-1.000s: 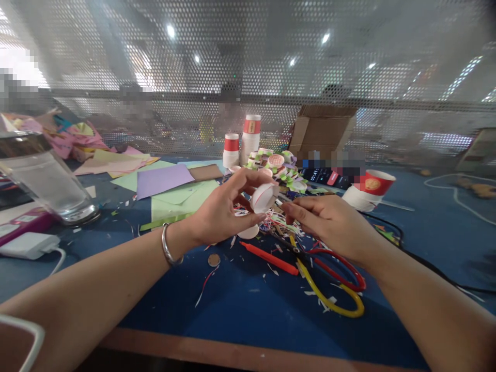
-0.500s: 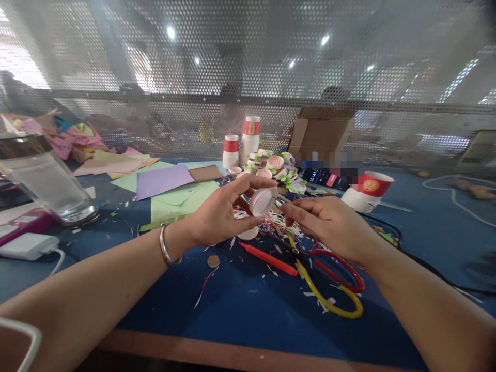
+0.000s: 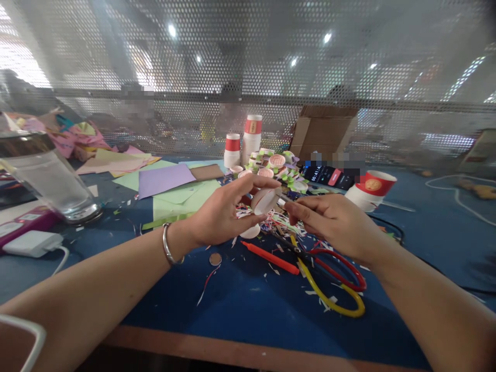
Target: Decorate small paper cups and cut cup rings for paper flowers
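In the head view my left hand (image 3: 219, 212) pinches a shallow white round piece, seemingly a cut-off paper cup bottom (image 3: 265, 201), between thumb and fingers. My right hand (image 3: 335, 219) is closed on a slim tool (image 3: 283, 201) whose light tip reaches the cup bottom's rim. Its kind I cannot make out, since the fingers cover most of it. Below my hands lie scissors (image 3: 297, 250) with one red and one yellow handle, and an orange-red marker (image 3: 270, 257). Thin paper shreds (image 3: 284, 223) and a white disc (image 3: 250, 231) are under the held piece.
Behind my hands is a pile of cut cup pieces with green paper (image 3: 277, 161), beside stacked paper cups (image 3: 252, 142). Coloured sheets (image 3: 166, 181) and a glass (image 3: 67, 183) are left; a phone (image 3: 329, 177) and red-white cups (image 3: 375, 185) right. A small disc (image 3: 215, 259) lies in front.
The cup bottom has turned slightly in my left hand, showing more of its inner side. The tool stays at its rim. The whole view has shifted a little.
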Available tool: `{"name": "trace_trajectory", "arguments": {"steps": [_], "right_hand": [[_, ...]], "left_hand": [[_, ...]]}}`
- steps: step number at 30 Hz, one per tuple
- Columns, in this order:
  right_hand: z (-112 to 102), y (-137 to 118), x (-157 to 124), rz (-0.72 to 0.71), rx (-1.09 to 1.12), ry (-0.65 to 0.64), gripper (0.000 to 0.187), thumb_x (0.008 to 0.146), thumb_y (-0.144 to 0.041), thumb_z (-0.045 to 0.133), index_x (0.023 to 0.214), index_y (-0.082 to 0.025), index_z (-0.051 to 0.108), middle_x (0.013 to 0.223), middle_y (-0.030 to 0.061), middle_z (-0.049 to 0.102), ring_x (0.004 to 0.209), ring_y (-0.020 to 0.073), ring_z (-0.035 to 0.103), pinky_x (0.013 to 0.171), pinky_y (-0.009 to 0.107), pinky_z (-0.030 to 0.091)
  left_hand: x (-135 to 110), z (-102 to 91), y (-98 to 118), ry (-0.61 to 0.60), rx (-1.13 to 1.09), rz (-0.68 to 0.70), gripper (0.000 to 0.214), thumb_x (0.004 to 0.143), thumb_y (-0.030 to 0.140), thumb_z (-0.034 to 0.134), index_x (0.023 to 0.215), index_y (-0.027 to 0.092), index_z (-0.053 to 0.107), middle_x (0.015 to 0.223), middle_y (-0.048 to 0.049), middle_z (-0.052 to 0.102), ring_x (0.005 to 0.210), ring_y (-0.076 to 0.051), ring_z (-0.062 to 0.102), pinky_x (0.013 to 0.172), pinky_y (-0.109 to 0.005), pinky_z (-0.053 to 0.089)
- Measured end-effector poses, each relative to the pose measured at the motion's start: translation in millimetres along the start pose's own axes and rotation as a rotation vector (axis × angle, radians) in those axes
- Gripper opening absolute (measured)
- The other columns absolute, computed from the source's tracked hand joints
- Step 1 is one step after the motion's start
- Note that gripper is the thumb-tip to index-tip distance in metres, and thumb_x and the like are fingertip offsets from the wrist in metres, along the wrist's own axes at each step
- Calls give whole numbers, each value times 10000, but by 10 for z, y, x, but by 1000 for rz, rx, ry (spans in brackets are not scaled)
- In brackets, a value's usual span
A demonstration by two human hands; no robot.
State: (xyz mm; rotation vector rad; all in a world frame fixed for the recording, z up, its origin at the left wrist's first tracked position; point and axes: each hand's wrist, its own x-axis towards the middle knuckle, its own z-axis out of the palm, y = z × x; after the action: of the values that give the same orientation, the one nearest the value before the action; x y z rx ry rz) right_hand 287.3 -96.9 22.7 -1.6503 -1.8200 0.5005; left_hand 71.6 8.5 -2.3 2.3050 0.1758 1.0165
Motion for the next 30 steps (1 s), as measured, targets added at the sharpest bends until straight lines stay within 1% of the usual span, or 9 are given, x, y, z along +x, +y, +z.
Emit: {"name": "trace_trajectory", "arguments": {"steps": [5,11,13,16,19,22,24,26,30], "right_hand": [[9,28,13,30,-18,-10,632,892,-791,458,654,-223,601,475,-51,351,448,107,304,462,310,215],[-11,39,-1,-12,-37,-21,613,918,-752,465,644,-219,596,497,-45,354,475,111,318,475,302,232],[-10,33,-3,1,-21,-32,609,915,-754,470,651,-221,601,497,-47,353,471,110,311,471,300,234],[-2,28,2,48,-1,-39,618,897,-780,468,665,-223,601,506,-49,343,472,110,294,469,302,230],[9,33,8,50,-30,-36,637,873,-806,472,660,-217,587,544,-41,358,515,117,312,489,301,245],[17,39,11,29,-78,-32,661,870,-819,456,650,-211,592,547,-39,358,528,119,326,496,301,254],[18,35,11,22,-93,-32,670,879,-817,441,660,-207,610,532,-45,344,515,115,319,492,301,250],[16,27,11,19,-93,-33,670,883,-813,440,690,-202,637,536,-45,365,518,113,331,497,299,261],[14,16,7,14,-86,-17,663,868,-816,463,697,-202,648,546,-40,403,523,115,356,505,301,280]], "left_hand": [[17,-8,-12,-28,-74,-40,511,849,224,746,1320,185,553,1295,-122,637,1115,-212,651,902,-310,565],[35,-35,-27,-59,-183,-53,523,835,250,775,1305,200,550,1286,-112,643,1053,-182,646,902,-297,553],[40,-35,-38,-57,-236,-65,537,825,267,789,1298,196,545,1285,-118,642,1032,-177,646,897,-296,552],[41,-17,-50,-30,-269,-94,547,815,270,797,1290,181,540,1266,-130,640,1054,-192,648,908,-307,556],[36,8,-52,33,-216,-90,554,814,267,797,1296,168,543,1277,-140,633,1083,-208,649,904,-312,572],[26,21,-41,89,-100,-27,539,823,244,782,1304,165,551,1298,-137,628,1095,-207,653,900,-310,591],[17,24,-30,91,-16,25,523,831,221,767,1305,167,555,1294,-129,635,1091,-202,657,900,-306,599],[9,26,-17,82,60,61,507,839,212,753,1306,172,560,1269,-115,650,1061,-190,662,880,-296,605],[-1,28,10,91,175,98,495,854,223,739,1313,177,561,1215,-95,669,972,-164,655,869,-298,601]]}}
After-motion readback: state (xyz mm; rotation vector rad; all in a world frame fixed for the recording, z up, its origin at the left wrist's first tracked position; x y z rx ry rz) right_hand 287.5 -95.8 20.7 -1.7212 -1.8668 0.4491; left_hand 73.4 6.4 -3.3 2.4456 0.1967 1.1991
